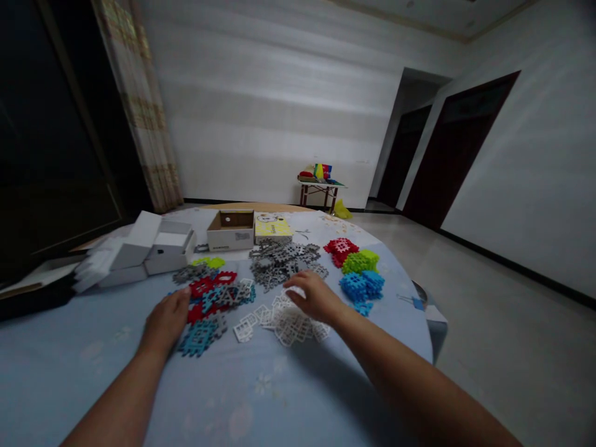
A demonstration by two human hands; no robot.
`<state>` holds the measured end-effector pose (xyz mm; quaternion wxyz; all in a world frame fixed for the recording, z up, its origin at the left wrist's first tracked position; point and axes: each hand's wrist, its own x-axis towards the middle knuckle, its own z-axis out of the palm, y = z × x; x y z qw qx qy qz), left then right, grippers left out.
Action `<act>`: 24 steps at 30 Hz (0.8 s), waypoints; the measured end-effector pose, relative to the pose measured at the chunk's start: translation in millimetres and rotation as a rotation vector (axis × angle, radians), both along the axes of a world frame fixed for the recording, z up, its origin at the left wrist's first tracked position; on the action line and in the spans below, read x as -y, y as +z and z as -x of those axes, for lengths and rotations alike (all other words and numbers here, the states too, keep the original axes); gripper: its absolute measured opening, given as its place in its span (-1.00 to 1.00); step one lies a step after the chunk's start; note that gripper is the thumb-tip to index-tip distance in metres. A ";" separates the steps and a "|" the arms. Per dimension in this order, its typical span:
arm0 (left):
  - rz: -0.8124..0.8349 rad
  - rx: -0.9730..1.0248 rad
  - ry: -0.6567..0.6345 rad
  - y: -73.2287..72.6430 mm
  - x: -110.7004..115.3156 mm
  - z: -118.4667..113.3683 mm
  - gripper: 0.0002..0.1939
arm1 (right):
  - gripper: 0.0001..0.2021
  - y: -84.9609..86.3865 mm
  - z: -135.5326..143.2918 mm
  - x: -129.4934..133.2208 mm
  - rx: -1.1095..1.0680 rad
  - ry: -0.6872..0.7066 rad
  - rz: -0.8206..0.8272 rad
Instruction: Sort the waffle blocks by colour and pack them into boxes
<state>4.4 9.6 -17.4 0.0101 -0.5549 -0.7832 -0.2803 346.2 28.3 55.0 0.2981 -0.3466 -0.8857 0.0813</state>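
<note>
My left hand [166, 318] rests at the left edge of a mixed pile of red, teal and grey interlocking pieces [212, 297], its fingers loosely together; whether it grips a piece is unclear. Above the gap between the grey pile [279, 257] and the white pieces [293, 323], my right hand [314, 295] is held with thumb and fingers apart and nothing seen between them. To the right lie separate heaps of red pieces [341, 248], lime green pieces [359, 261] and blue pieces [361, 285]. Lime pieces [209, 262] also lie behind the mixed pile.
An open box [231, 239] and a yellow box [273, 228] stand at the back of the blue tablecloth [209, 397]. White boxes [167, 248] and a black case [41, 301] are at the left. A blue clip [417, 303] sits at the right edge.
</note>
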 end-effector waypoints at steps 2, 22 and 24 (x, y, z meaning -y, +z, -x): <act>-0.001 0.015 -0.003 1.7 1.2 -1.8 -0.40 | -0.81 -6.4 32.2 14.2 0.106 0.100 0.010; -0.093 0.024 -0.004 12.4 10.1 -10.9 -0.50 | -0.86 -33.1 32.1 17.6 0.450 0.000 -0.038; -0.096 0.009 -0.002 17.4 13.1 -14.6 -0.49 | -0.82 -29.5 23.0 19.5 0.354 -0.017 0.002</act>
